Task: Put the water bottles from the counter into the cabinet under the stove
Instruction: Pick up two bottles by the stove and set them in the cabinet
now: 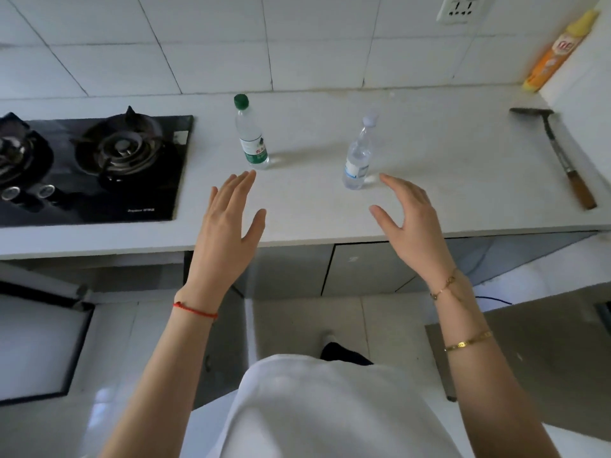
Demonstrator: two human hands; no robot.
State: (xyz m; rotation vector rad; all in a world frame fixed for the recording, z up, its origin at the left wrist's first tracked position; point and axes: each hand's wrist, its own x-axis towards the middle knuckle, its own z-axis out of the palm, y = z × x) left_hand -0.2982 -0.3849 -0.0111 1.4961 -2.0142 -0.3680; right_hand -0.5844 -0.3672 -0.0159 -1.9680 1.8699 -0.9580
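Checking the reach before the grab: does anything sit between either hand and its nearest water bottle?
Nothing visible does. The left hand faces the green-capped bottle and the right hand faces the white-capped bottle, with only bare counter between.

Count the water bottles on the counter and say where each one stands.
2. The green-capped bottle stands upright beside the stove, just beyond the left hand. The white-capped bottle stands upright further right, by the right hand's fingertips. None looks hidden.
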